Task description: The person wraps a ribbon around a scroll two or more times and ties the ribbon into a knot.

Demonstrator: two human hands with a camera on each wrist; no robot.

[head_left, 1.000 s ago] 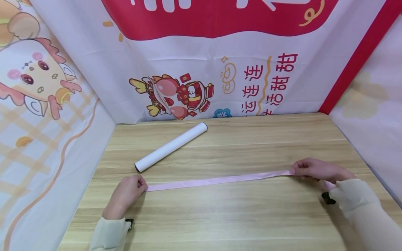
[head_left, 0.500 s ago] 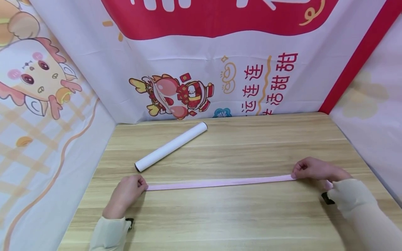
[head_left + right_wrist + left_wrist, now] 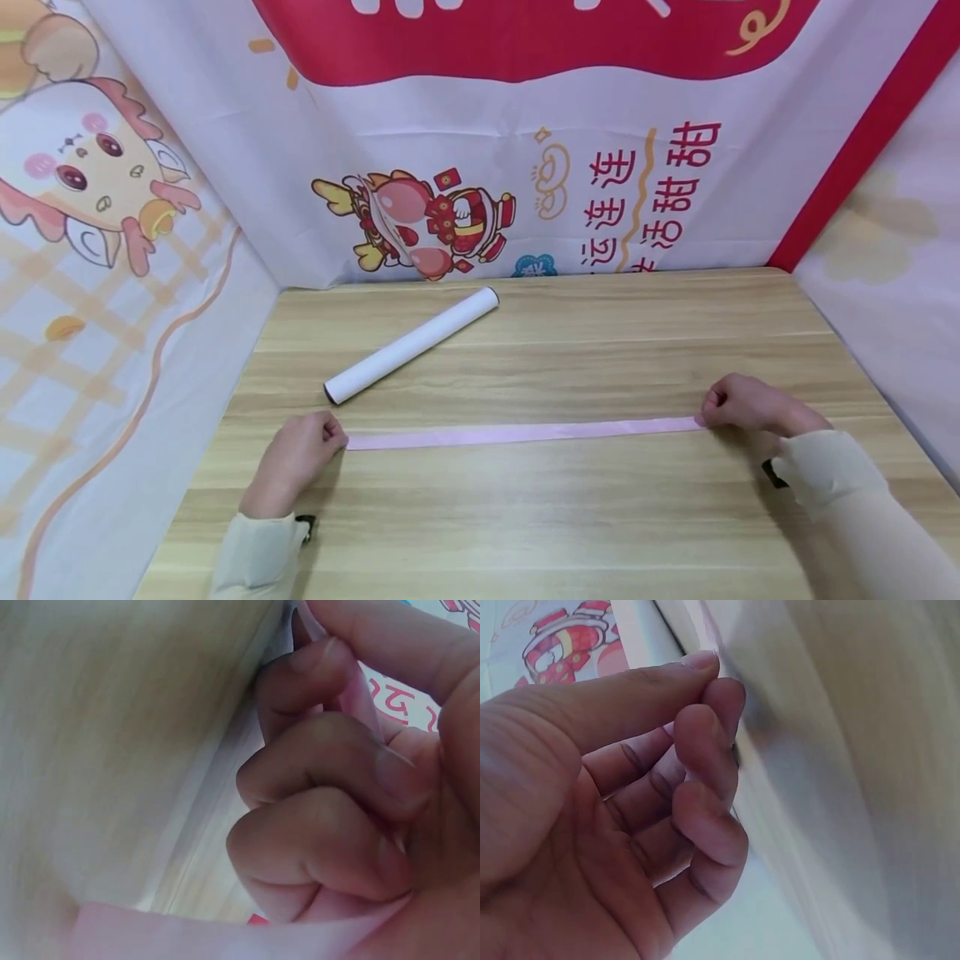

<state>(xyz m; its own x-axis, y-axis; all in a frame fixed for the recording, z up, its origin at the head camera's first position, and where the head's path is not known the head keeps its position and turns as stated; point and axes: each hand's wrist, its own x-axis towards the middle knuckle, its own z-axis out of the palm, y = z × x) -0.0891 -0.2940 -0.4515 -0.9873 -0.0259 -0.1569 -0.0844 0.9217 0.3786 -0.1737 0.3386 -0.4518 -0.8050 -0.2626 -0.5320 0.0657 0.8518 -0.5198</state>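
Observation:
A narrow pink ribbon [image 3: 525,432] stretches nearly straight across the table between the two hands. My left hand [image 3: 294,457] pinches its left end between thumb and fingertips; in the left wrist view the other fingers of the left hand [image 3: 637,780] curl loosely around nothing. Toward the right end, my right hand [image 3: 759,406] pinches the ribbon with thumb and index finger. The right wrist view shows more ribbon [image 3: 225,934] running through the palm of the right hand [image 3: 322,795] under its curled fingers, with a loose tail coming out below.
A white tube [image 3: 411,346] with dark ends lies slantwise on the wood-grain table [image 3: 480,525], behind the ribbon and nearer the left hand. Printed cloth hangings [image 3: 465,108] stand behind the table and along both sides.
The ribbon's right part has come down slightly and its twist near the right hand has flattened out. Both hands keep their grip with little movement. The head view has shifted a little.

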